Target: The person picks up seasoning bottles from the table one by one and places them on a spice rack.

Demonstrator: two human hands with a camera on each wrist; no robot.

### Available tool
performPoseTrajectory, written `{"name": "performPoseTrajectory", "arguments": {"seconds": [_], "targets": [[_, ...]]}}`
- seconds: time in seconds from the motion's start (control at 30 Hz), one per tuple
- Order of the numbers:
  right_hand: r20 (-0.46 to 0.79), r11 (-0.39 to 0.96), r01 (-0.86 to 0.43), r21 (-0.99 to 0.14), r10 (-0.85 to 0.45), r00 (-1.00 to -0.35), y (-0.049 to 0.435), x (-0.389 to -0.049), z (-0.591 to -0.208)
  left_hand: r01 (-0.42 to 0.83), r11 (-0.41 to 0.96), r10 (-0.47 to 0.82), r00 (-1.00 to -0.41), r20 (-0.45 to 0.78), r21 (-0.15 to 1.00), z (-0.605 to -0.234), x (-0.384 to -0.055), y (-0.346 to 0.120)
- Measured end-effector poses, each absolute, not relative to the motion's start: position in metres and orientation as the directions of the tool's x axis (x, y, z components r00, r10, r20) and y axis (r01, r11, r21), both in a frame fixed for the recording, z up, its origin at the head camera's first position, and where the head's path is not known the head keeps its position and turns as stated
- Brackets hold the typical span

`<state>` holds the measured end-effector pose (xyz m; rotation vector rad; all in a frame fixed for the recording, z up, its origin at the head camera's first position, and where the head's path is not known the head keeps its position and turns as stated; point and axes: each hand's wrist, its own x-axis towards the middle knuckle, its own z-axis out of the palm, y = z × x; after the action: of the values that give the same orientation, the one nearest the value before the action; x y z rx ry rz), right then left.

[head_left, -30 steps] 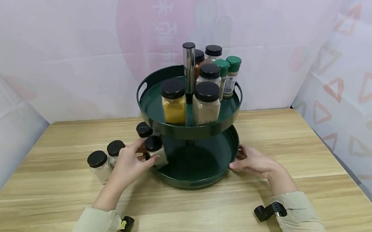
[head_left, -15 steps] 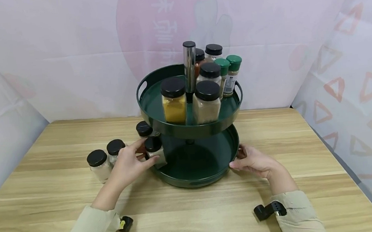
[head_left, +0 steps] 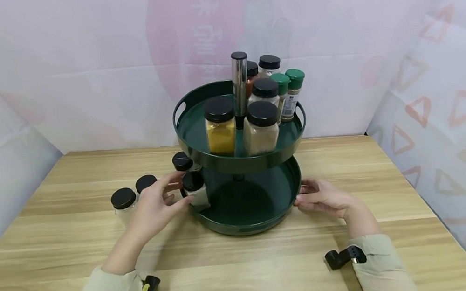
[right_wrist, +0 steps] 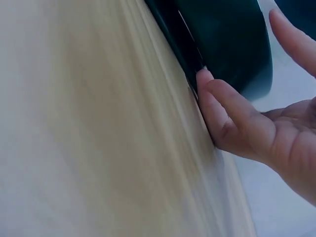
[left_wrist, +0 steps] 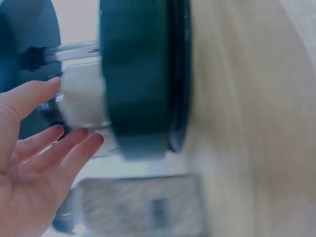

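A square clear jar with a black lid and pale powder (head_left: 198,198) stands at the left edge of the lower tray (head_left: 245,230) of a dark green two-tier turntable. Around it my left hand (head_left: 153,209) is spread, thumb and fingers loosely extended at its sides. In the left wrist view the pale jar (left_wrist: 85,94) shows between the thumb and fingers. My right hand (head_left: 326,199) is at the lower tray's right side. Seen from the right wrist, its fingertips touch the base by the tabletop, with the thumb lifted away (right_wrist: 294,42).
Behind the held-side jar stands another black-lidded jar (head_left: 182,161). Two more jars, one pale (head_left: 124,203), stand on the wooden table left of the turntable. The upper tray (head_left: 243,163) carries several spice jars, including a yellow one (head_left: 221,135), around a metal post (head_left: 241,86).
My left thumb and fingers have loosened and drawn back left from the pale jar, which stays on the lower tray. My right hand has shifted slightly right, its thumb off the rim.
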<state>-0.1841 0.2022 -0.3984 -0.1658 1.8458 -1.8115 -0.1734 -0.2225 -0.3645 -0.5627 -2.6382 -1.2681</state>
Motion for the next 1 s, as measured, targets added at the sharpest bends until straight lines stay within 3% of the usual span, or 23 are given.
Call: {"name": "performPoseTrajectory", "arguments": {"seconds": [0.13,0.27,0.37,0.47,0.6,0.7,1.0], "targets": [[-0.272,0.07,0.272,-0.96,-0.469,-0.84,0.213,-0.192,-0.395,0.503,0.582,0.232,-0.856,0.462,0.639,-0.347,-0.156,-0.231],[-0.281,0.079,0.276,-0.958,-0.453,-0.846,0.215,-0.202,-0.392,0.595,0.571,0.147,-0.752,0.642,0.566,-0.334,-0.142,-0.249],[-0.296,0.088,0.287,-0.954,-0.436,-0.85,0.211,-0.205,-0.39,0.605,0.586,0.074,-0.702,0.708,0.539,-0.328,-0.139,-0.269],[-0.294,0.085,0.285,-0.955,-0.422,-0.858,0.208,-0.205,-0.392,0.533,0.615,0.011,-0.743,0.669,0.581,-0.33,-0.14,-0.292],[-0.283,0.059,0.284,-0.957,-0.406,-0.869,0.205,-0.202,-0.397,0.354,0.66,-0.017,-0.874,0.485,0.662,-0.342,-0.144,-0.318],[-0.273,0.035,0.283,-0.958,-0.401,-0.874,0.204,-0.2,-0.399,0.274,0.677,0.013,-0.932,0.362,0.683,-0.352,-0.149,-0.331],[-0.276,0.026,0.288,-0.957,-0.379,-0.883,0.202,-0.199,-0.398,0.294,0.605,0.126,-0.953,0.276,0.74,-0.369,-0.163,-0.344]]}}
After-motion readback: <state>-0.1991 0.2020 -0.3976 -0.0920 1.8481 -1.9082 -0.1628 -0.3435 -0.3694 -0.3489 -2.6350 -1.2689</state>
